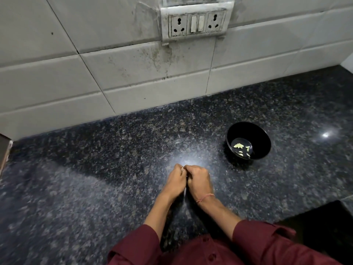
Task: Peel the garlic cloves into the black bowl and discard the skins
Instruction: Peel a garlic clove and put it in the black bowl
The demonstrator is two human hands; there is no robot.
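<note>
Peeling stage: the grips of left hand (176, 181) and right hand (199, 181) pinch one garlic clove (182, 168) (mostly hidden), which next probably needs dropping into the black bowl (255, 133) at two o'clock on the desk (95, 169).

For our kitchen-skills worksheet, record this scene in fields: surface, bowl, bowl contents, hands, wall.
surface: dark speckled counter
bowl: black bowl, upright, right of the hands
contents: several peeled garlic cloves
hands: left hand and right hand touching, fingers curled on a small pale piece
wall: white tiles, socket panel
</note>
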